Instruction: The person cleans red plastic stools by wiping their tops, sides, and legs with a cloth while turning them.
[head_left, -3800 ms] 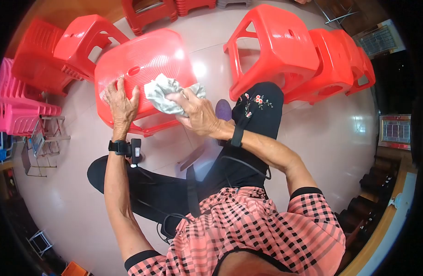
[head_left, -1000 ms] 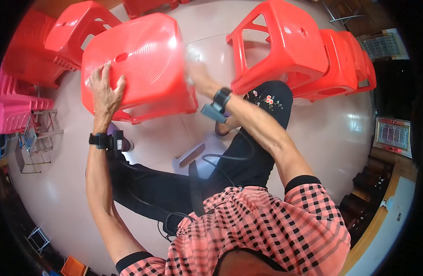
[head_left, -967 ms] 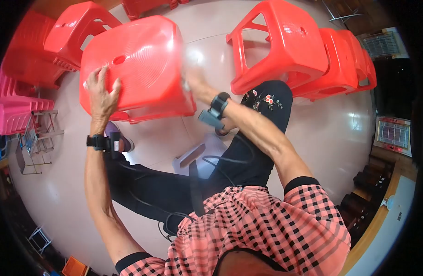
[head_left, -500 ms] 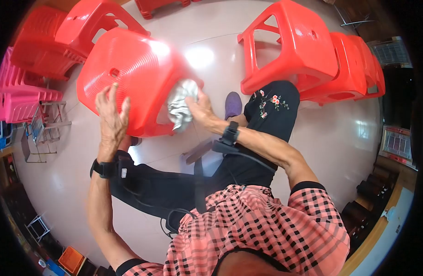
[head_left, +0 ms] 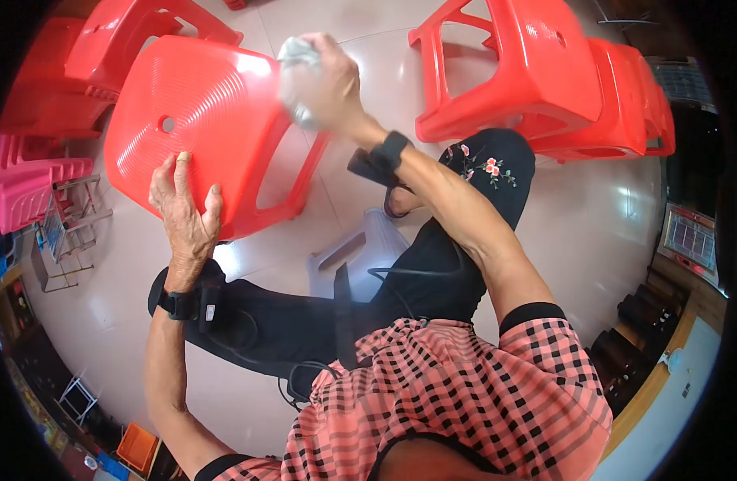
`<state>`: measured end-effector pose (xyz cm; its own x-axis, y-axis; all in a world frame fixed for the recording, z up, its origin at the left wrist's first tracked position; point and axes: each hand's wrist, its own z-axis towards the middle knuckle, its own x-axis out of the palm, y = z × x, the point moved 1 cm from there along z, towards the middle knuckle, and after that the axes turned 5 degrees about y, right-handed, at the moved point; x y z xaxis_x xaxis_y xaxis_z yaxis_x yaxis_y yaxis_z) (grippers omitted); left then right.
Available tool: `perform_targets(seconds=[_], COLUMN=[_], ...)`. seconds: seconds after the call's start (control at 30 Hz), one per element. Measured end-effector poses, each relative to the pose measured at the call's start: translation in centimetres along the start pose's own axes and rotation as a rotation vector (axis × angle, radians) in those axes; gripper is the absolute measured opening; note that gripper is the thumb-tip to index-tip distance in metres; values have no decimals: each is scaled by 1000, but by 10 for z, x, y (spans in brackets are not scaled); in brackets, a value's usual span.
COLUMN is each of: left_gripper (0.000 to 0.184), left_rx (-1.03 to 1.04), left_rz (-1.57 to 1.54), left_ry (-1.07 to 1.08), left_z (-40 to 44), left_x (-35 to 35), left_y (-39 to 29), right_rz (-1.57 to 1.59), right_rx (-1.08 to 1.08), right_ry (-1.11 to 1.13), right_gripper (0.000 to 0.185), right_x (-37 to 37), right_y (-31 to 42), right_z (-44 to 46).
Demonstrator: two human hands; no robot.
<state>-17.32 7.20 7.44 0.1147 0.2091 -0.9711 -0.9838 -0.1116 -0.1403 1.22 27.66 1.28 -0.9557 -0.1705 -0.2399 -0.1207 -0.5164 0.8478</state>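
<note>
A red plastic stool (head_left: 200, 96) with a ringed seat and a round hole stands in front of me, a little to the left. At its near edge rests my left hand (head_left: 185, 212), fingers spread and fingertips on the seat. My right hand (head_left: 340, 92) is closed on a pale cloth (head_left: 298, 80) beside the stool's far right side. Both are blurred by motion, and I cannot tell whether the cloth touches the stool.
More red stools stand at the far left (head_left: 136, 40) and on the right (head_left: 529, 72). Pink stacked stools (head_left: 32, 188) and a metal folding frame (head_left: 68, 220) are at the left. Under me is a pale plastic seat (head_left: 360, 248). An orange crate (head_left: 137, 446) lies lower left.
My right hand has moved the cloth away from me, from the stool's near right side towards its far right corner. My left hand stays at the near edge. The view has shifted slightly.
</note>
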Motion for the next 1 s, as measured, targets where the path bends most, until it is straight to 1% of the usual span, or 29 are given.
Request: perform_targets(seconds=[0.1, 0.2, 0.3, 0.33, 0.43, 0.47, 0.57, 0.6, 0.7, 0.8, 0.9, 1.0], left_gripper=[65, 68, 70, 70, 70, 69, 68, 67, 65, 63, 61, 60], left_rx=[17, 10, 1, 1, 0, 1, -10, -14, -16, 1, 3, 0], left_rz=[-1, 10, 14, 14, 6, 3, 13, 24, 30, 23, 19, 15], left_ry=[13, 24, 39, 45, 60, 60, 65, 68, 56, 37, 19, -3], left_z=[2, 1, 0, -1, -3, -3, -6, -6, -5, -3, -2, 1], left_x=[1, 1, 1, 1, 0, 0, -1, -1, 0, 0, 3, 6], left_y=[1, 3, 4, 3, 4, 5, 5, 4, 2, 3, 4, 6], right_rz=[127, 66, 56, -33, -160, -170, -259, -257, -214, -180, -77, 98], right_rx=[317, 440, 432, 438, 477, 533, 740, 852, 884, 941, 973, 887], right_ry=[88, 139, 10, 3, -83, -83, -198, -207, -317, -345, -320, -274], right_gripper=[25, 27, 29, 30, 29, 31, 35, 40, 39, 33, 27, 19], right_x=[12, 30, 49, 53, 61, 64, 71, 72, 77, 82, 103, 124], right_y=[-72, -132, -178, -191, -224, -235, -241, -237, -220, -197, -171, -146], right_z=[2, -16, -38, -43, -66, -74, -93, -97, -106, -127, -164, -196])
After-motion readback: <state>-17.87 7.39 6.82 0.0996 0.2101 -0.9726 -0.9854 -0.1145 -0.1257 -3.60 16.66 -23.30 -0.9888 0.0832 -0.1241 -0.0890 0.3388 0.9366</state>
